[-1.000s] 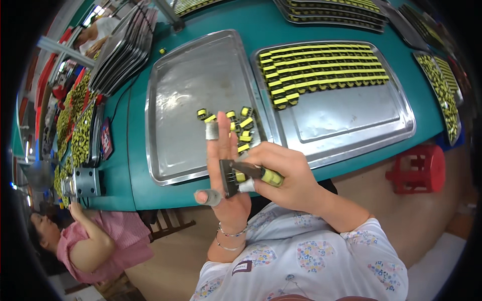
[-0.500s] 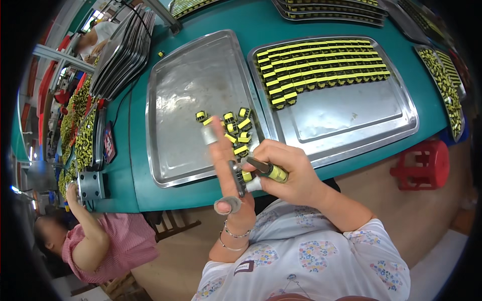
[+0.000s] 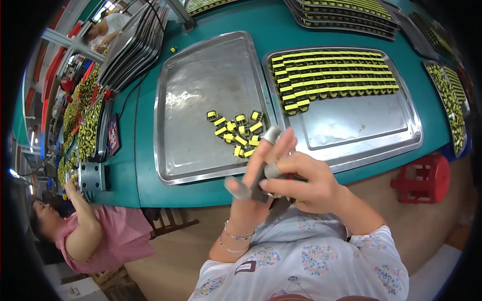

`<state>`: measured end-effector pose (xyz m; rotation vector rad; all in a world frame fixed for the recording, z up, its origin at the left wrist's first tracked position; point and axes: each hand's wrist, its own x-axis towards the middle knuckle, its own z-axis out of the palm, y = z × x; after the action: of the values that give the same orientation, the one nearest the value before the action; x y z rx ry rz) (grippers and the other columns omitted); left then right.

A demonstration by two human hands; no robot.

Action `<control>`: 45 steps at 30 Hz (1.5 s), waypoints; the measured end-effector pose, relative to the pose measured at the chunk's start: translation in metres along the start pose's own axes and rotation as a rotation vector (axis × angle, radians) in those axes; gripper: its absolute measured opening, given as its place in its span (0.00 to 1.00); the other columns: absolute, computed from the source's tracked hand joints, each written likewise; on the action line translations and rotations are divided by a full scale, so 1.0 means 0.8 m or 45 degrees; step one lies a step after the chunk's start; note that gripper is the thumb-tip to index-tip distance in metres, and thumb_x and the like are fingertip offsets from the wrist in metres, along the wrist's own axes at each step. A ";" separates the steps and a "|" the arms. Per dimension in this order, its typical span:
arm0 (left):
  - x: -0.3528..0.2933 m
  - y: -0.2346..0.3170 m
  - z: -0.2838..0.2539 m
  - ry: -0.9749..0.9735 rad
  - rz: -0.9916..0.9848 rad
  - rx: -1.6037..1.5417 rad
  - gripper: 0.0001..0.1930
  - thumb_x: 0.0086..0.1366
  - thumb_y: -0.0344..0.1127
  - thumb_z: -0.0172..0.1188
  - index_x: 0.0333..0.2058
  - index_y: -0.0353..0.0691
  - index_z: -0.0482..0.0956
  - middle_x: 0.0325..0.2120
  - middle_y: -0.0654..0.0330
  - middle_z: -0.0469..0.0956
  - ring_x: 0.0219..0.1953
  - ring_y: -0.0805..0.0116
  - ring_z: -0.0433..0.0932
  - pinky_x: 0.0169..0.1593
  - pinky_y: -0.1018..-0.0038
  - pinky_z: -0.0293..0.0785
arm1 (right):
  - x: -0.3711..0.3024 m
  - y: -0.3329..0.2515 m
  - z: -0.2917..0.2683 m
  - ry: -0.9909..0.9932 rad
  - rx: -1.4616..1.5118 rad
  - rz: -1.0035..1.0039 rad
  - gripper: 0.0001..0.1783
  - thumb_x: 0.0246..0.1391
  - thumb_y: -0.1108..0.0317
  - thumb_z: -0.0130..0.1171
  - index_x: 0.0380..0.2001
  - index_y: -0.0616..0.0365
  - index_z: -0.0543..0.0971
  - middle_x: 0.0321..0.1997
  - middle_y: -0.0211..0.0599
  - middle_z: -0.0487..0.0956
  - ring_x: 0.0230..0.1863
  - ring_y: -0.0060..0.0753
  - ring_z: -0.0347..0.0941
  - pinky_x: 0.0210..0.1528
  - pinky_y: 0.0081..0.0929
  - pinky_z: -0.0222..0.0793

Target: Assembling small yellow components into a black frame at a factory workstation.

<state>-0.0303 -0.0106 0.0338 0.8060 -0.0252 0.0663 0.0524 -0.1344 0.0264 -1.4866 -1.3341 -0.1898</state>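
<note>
My left hand [image 3: 255, 183] is raised at the near edge of the left tray, with pale finger covers on some fingers. Its thumb and upper fingers are stretched apart. Against its palm side, my right hand [image 3: 314, 184] is closed, its fingers curled around a small dark tool [image 3: 280, 206], mostly hidden and blurred. A dark strip [image 3: 259, 186] shows between the two hands; I cannot tell what it is. Just beyond my fingers, several small black components with yellow tops [image 3: 232, 131] lie loose on the left metal tray [image 3: 193, 93].
Neat rows of the same components [image 3: 331, 75] fill the far part of the right metal tray [image 3: 359, 128]. Stacked trays [image 3: 346, 22] stand at the back, upright trays [image 3: 133, 50] at left. A co-worker in pink [image 3: 108, 233] sits left; a red stool [image 3: 424, 178] stands right.
My left hand has moved right and tilted toward my right hand. My right hand has turned, hiding the tool's yellow-green handle. The whole view has shifted slightly.
</note>
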 end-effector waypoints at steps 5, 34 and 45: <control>-0.009 0.006 -0.009 0.002 0.091 0.676 0.35 0.70 0.54 0.42 0.64 0.31 0.52 0.57 0.43 0.67 0.53 0.61 0.72 0.52 0.71 0.70 | -0.007 -0.006 0.001 0.001 -0.051 -0.061 0.17 0.34 0.76 0.63 0.34 0.58 0.81 0.34 0.34 0.74 0.31 0.33 0.72 0.29 0.27 0.69; 0.004 0.058 -0.070 0.485 0.361 1.959 0.17 0.55 0.17 0.56 0.45 0.34 0.74 0.32 0.53 0.77 0.30 0.65 0.76 0.35 0.74 0.71 | 0.023 0.072 -0.082 -0.025 -0.750 0.727 0.15 0.44 0.81 0.59 0.39 0.60 0.75 0.38 0.40 0.72 0.39 0.47 0.72 0.39 0.36 0.67; 0.002 0.063 -0.053 0.487 0.299 0.450 0.20 0.61 0.25 0.56 0.52 0.29 0.67 0.43 0.50 0.73 0.37 0.66 0.78 0.38 0.72 0.79 | 0.028 0.077 -0.076 -0.012 -0.676 0.749 0.16 0.43 0.79 0.63 0.37 0.60 0.73 0.38 0.40 0.71 0.38 0.48 0.71 0.39 0.36 0.67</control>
<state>-0.0322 0.0549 0.0408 1.1294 0.2598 0.4559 0.1396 -0.1547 0.0309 -2.2651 -0.8267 -0.1593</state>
